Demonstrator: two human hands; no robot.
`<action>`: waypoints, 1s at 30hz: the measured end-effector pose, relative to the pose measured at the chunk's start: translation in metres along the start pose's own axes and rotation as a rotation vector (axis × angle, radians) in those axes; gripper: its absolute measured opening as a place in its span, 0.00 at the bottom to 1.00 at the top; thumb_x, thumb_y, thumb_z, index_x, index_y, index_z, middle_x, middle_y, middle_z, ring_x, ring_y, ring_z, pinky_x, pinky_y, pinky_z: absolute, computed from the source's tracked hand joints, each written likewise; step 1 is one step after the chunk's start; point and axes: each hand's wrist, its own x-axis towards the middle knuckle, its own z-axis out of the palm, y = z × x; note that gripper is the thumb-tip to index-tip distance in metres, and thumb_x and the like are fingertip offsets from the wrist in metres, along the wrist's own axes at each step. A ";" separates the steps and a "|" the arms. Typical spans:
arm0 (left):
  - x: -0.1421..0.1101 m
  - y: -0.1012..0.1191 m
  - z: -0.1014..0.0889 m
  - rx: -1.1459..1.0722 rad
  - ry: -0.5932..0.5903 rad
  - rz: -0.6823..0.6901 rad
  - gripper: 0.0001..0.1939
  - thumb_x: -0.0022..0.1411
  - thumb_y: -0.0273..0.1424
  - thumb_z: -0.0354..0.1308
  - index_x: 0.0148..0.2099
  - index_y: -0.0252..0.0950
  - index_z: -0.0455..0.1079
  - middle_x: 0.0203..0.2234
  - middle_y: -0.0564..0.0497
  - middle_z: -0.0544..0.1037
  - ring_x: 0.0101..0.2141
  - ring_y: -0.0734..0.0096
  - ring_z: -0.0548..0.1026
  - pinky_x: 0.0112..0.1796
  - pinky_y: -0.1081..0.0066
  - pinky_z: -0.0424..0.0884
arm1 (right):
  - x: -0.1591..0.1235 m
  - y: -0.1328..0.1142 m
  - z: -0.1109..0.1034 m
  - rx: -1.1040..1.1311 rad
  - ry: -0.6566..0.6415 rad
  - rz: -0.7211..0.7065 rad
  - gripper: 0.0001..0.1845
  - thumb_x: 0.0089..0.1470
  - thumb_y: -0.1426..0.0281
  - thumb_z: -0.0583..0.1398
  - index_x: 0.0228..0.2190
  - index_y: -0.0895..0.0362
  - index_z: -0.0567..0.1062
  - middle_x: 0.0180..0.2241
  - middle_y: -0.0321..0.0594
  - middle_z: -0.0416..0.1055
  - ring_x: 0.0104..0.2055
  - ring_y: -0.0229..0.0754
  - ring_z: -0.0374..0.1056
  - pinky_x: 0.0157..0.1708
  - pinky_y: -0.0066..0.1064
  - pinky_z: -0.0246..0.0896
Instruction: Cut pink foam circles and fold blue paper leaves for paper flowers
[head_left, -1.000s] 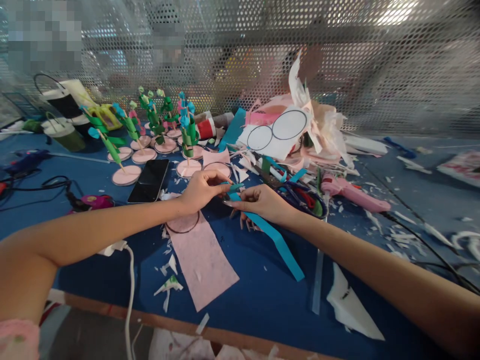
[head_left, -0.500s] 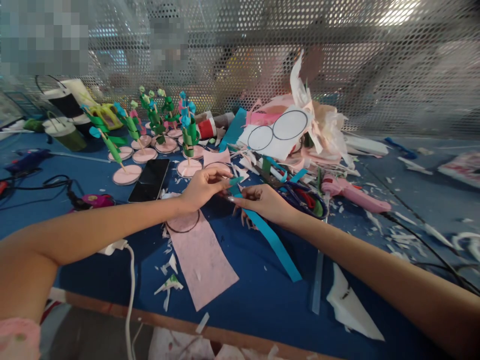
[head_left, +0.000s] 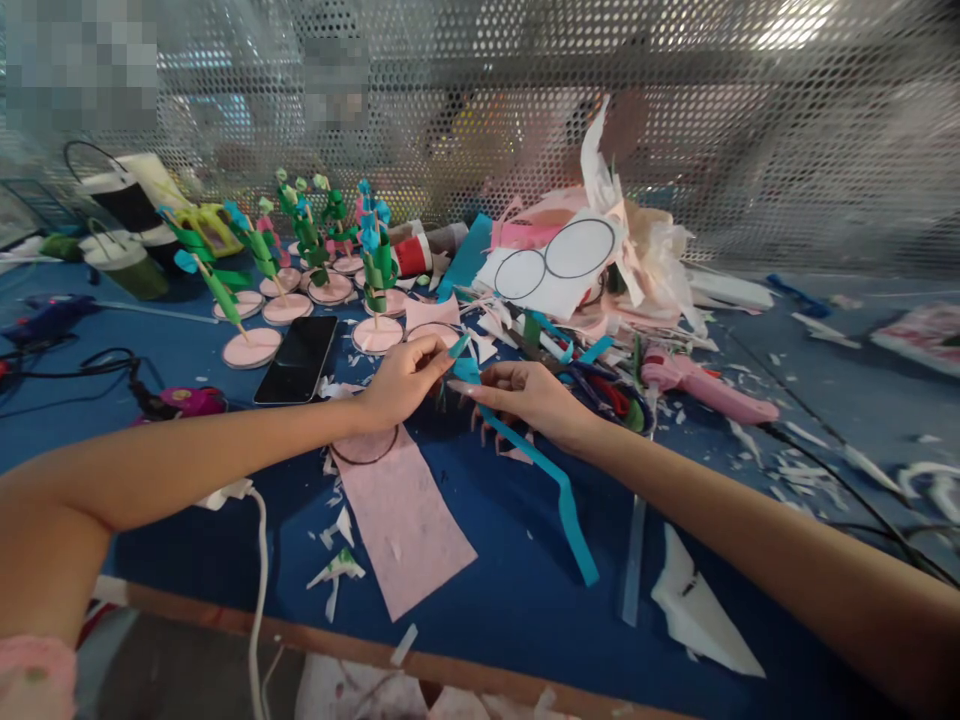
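A long blue paper strip (head_left: 534, 452) runs from between my hands, its free tail bent and hanging down to the right over the table. My left hand (head_left: 409, 380) pinches the strip's upper end, which is folded over near the fingertips. My right hand (head_left: 536, 395) grips the same strip a little lower, between thumb and fingers. Below my left wrist lies a pink sheet (head_left: 409, 540) with a dark drawn circle partly covered by the arm. A black phone (head_left: 297, 360) lies flat left of my left hand.
Paper flowers on pink round bases (head_left: 252, 348) stand at the back left. A heap of paper scraps (head_left: 555, 260) fills the back middle. A pink glue gun (head_left: 705, 385) with a black cord lies at right, near blue-handled scissors (head_left: 600, 385). A white cable (head_left: 260, 590) crosses the front edge.
The blue strip has turned and folded at its upper end between my fingers. Its tail, straight before, now has a bend partway along. Both hands stay in nearly the same place.
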 end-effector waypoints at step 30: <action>-0.003 0.009 0.001 0.010 -0.218 0.052 0.21 0.60 0.47 0.49 0.25 0.35 0.58 0.18 0.56 0.60 0.21 0.78 0.57 0.23 0.75 0.54 | -0.005 0.006 0.005 -0.092 0.088 -0.266 0.24 0.37 0.50 0.66 0.24 0.58 0.71 0.20 0.34 0.67 0.18 0.32 0.60 0.15 0.25 0.55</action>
